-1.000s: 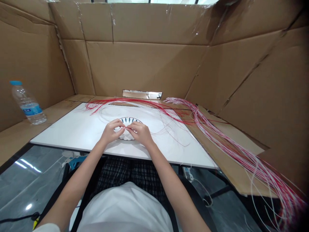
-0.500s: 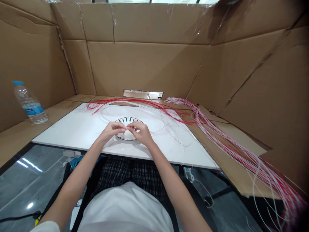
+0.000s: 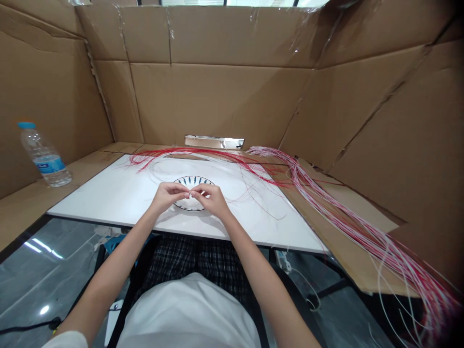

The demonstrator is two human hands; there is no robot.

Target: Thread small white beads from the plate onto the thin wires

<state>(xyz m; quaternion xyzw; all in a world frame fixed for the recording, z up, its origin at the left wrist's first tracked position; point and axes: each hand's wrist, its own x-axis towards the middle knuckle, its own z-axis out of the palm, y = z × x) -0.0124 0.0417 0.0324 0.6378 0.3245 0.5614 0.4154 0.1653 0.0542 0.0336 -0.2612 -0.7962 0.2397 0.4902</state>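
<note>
Over the blue-patterned plate (image 3: 194,181) on the white worktop (image 3: 108,198), the left hand (image 3: 167,197) and right hand (image 3: 212,200) curl toward each other — fingertips (image 3: 187,193) meeting above the plate, pinched on something too fine to make out.

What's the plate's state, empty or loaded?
Loaded: a whitish mass lies in the blue-patterned plate, showing just below the left hand and right hand. What the mass is, cannot tell.

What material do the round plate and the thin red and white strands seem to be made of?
The plate looks like glazed ceramic: glossy white, with dark blue painted marks near the rim. The strands look like smooth, flexible plastic-coated wire, but no core shows, so this is uncertain.
</note>
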